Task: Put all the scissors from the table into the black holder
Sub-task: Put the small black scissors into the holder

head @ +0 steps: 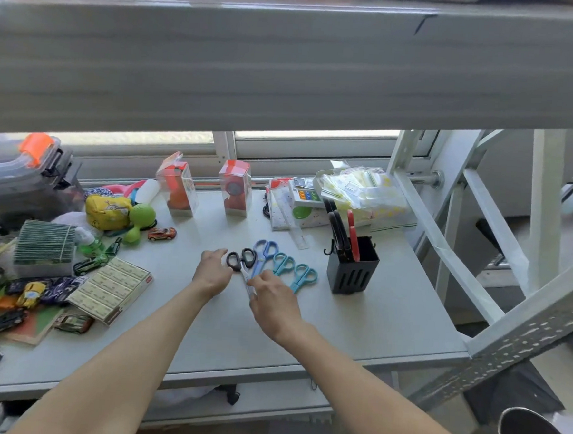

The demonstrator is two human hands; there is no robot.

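Note:
Black-handled scissors [241, 259] lie in the middle of the grey table [373, 316]. My left hand [212, 270] touches their handle side and my right hand [273, 296] pinches their blade end. Beside them lie blue-handled scissors [265, 249] and two teal-handled scissors [283, 264] [303, 277]. The black holder [354, 271] stands to the right, upright, with black-handled and red-handled scissors [352, 236] sticking out of it.
Toy cars, a yellow pouch [107, 211], a green toy, a box of erasers [111, 288] and stacked cards crowd the table's left. Two clear boxed toys [235, 188] and stationery packs [364, 191] stand at the back. A metal frame [477, 262] runs along the right.

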